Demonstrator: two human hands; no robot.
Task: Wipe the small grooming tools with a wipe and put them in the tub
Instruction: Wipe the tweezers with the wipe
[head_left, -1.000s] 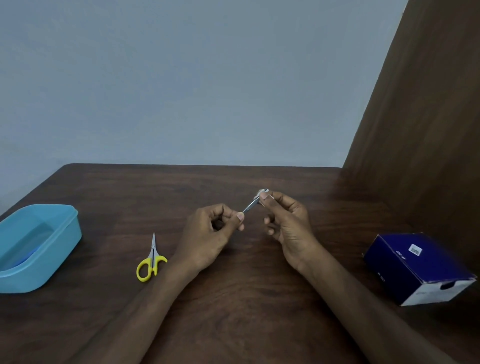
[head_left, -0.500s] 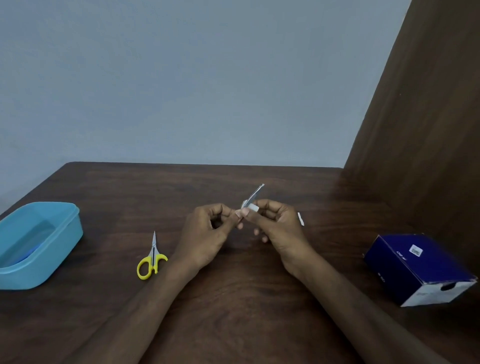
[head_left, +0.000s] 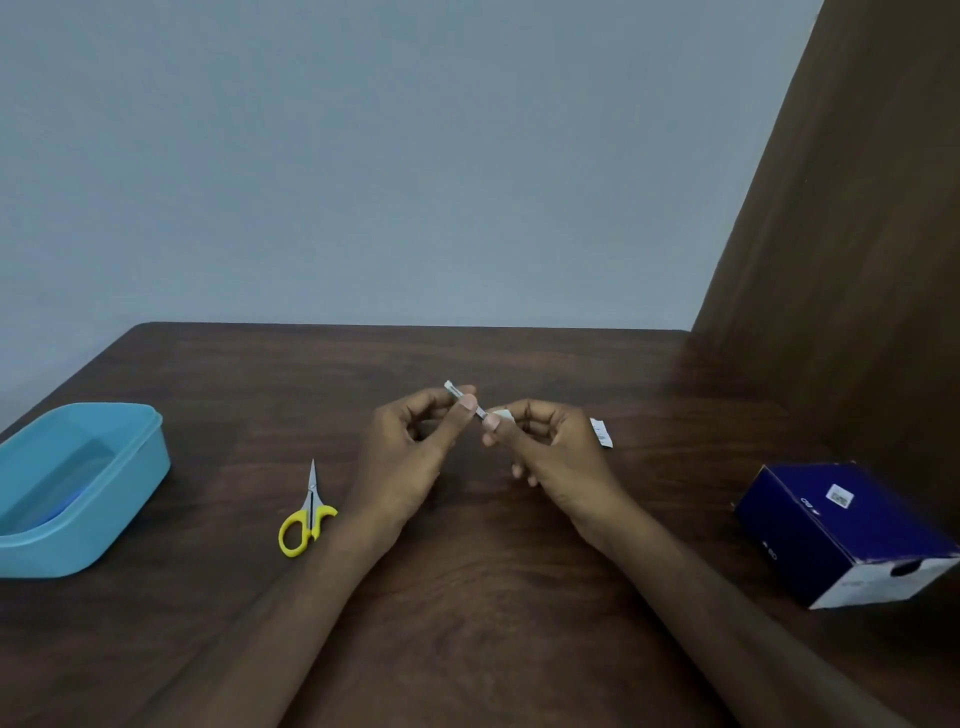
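Dark brown wood is filling the lower half of the scene – a table (head_left: 467, 597) pushed against a pale grey-blue wall (head_left: 363, 156), with a brown wooden panel (head_left: 857, 260) rising at the right.

Above the middle of that table a person is holding a thin metal grooming tool (head_left: 464, 399), tilted so its far end is pointing up and to the left. The left hand (head_left: 410, 457) is pinching the tool between thumb and curled fingers, with the tool's flat tip sticking out past the fingertips. The right hand (head_left: 550, 452) is pinching a small white wipe (head_left: 501, 415) around the tool's near end, its thumb and forefinger closing on the wad while the other fingers are curling loosely beneath. Both hands are hovering clear of the wood, nearly touching each other.

Just beyond the right hand a small white torn wrapper (head_left: 601, 432) is lying on the table. To the left of the left forearm, yellow-handled scissors (head_left: 307, 514) are lying closed, blades pointing away from the person. Further left – at the table's edge – a light blue tub (head_left: 130, 499) is sitting open, with something blue lying inside that I cannot make out. Well to the right a dark blue cardboard box (head_left: 831, 525) with a white end is resting at an angle.
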